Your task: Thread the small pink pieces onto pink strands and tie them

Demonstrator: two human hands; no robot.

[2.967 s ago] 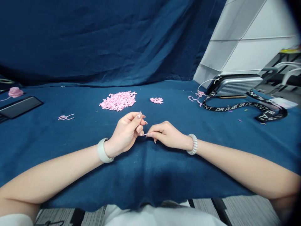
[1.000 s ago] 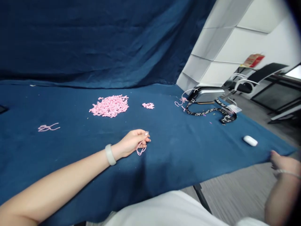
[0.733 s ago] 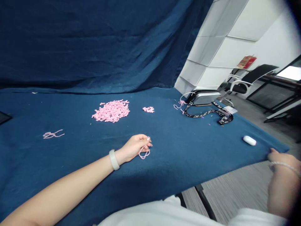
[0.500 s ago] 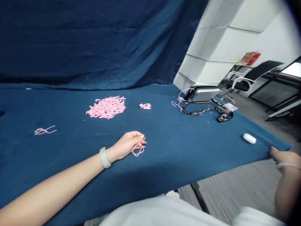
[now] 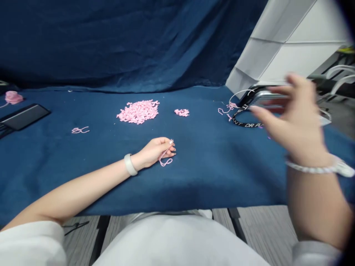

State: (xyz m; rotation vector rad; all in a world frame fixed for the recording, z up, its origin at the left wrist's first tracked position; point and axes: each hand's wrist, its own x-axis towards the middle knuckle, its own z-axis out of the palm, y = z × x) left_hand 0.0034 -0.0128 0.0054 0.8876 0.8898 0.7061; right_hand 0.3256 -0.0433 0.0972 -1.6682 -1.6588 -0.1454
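Pinching a pink cord (image 5: 166, 163) between thumb and fingers of the left hand (image 5: 154, 151), near the middle of the blue cloth (image 5: 194, 177). Curling the other fingers loosely inward and letting a loop of the cord trail out just below the palm, toward the near side. Wearing a pale band (image 5: 130, 165) at the left wrist. Spreading the right hand (image 5: 302, 125) wide, holding its thumb well apart from its fingers, and hovering blurred on the right, well apart from the cord. Wearing a bracelet (image 5: 310, 169) at the right wrist. Covering parts of a silver case (image 5: 266, 99) and a black lanyard (image 5: 246, 125) from view with that hand, and part of a white object (image 5: 345, 169) with the wrist. Facing a large pink pile (image 5: 138, 111) beyond the left hand, slightly to the left, and a smaller cluster (image 5: 182, 112) to the right of it. Leaving a loose strand (image 5: 80, 130) lying well to the left of the left hand, near a black device (image 5: 24, 117) farther left.
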